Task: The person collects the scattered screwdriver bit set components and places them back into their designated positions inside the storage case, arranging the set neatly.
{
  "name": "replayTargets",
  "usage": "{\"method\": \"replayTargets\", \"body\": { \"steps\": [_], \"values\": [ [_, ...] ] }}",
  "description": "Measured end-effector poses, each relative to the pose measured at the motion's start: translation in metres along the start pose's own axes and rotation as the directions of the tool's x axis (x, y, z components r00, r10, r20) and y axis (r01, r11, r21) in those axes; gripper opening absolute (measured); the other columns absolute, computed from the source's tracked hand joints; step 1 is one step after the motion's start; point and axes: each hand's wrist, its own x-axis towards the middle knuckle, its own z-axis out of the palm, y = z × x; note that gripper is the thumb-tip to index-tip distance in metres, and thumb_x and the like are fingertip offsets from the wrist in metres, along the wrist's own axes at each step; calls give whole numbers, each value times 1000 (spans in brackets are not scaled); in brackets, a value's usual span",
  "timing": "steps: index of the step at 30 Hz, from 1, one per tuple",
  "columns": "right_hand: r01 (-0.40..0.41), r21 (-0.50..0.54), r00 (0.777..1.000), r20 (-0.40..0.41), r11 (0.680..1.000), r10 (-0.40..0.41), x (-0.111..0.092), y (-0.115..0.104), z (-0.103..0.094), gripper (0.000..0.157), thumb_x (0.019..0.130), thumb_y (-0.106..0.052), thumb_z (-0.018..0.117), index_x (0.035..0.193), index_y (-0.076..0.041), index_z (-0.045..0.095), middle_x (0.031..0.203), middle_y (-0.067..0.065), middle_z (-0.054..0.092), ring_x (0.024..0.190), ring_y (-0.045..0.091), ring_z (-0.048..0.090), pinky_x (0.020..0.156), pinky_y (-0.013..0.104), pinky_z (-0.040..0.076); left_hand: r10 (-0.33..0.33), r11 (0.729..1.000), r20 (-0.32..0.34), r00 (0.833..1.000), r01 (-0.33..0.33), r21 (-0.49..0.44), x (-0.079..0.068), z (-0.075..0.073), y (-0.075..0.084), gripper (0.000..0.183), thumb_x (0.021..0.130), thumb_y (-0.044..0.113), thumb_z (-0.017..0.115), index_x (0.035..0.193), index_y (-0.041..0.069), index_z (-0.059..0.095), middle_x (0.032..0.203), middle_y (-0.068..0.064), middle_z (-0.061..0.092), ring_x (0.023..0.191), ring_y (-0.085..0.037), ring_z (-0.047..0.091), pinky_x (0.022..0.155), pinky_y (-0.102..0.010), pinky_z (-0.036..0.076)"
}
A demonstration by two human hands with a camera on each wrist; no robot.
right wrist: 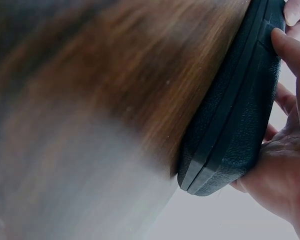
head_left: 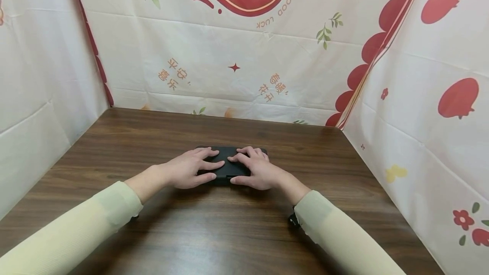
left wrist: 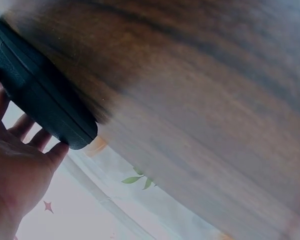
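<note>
A black case (head_left: 228, 169) with a textured shell lies closed on the wooden table, near its middle. My left hand (head_left: 188, 169) rests on the case's left part, fingers spread across the lid and thumb by the front edge. On the right part lies my right hand (head_left: 258, 169), its fingers over the lid. The right wrist view shows a seam running round the side of the case (right wrist: 235, 110), with the right thumb touching near a front catch. Seen from the left wrist, fingers touch the top of the case (left wrist: 45, 95). What the case holds is hidden.
The dark wood-grain table (head_left: 237, 232) extends around the case on all sides. Behind it hangs a white printed cloth (head_left: 214, 46) with red and green patterns, and similar cloth (head_left: 420, 109) closes off the right and left sides.
</note>
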Motion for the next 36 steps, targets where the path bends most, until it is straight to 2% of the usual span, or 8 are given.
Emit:
{"method": "replayTargets", "body": {
  "steps": [12,16,20,26,31,36],
  "values": [
    [5,-5,1000,-1,1000,-5,-3,0,4,70,103,-61,70,165,-36,50,177,9,31,163,40,26,129,73,16,-9,1000,21,1000,9,-14,-2,1,0,53,115,44,57,166,31,51,178,-14,36,166,-45,28,130,-66,31],
    [-2,-21,1000,11,1000,2,-5,-1,3,71,105,-64,66,167,-37,46,178,8,31,165,38,25,131,71,16,-17,1000,25,1000,17,-7,-3,3,-2,56,115,47,56,167,31,49,178,-13,35,166,-45,29,130,-66,30],
    [-6,-81,1000,5,997,6,-11,3,2,75,106,-70,58,171,-35,42,181,10,29,169,37,23,134,67,12,-26,1000,14,1000,26,15,-6,4,-2,67,113,54,56,171,24,43,179,-14,35,167,-43,28,132,-64,27],
    [-41,-148,998,-55,988,34,-31,22,-2,85,104,-78,51,174,-34,34,183,12,24,171,36,20,135,67,8,-80,995,-43,996,82,63,-15,4,-8,88,107,68,56,174,16,34,180,-17,30,167,-45,25,134,-64,22],
    [-123,-105,991,-68,987,116,-51,38,-13,93,101,-81,54,176,-32,30,185,8,17,172,39,11,134,70,2,-141,986,-52,989,144,80,-25,-1,-17,100,102,79,54,176,17,29,182,-17,24,169,-46,18,133,-68,19],
    [-180,-131,981,-91,975,169,-67,57,-17,103,96,-82,60,177,-31,22,186,10,11,171,43,6,131,75,1,-202,974,-51,978,206,93,-36,-5,-25,110,96,86,57,177,18,25,182,-20,20,168,-50,15,132,-70,18]
  ]
}}
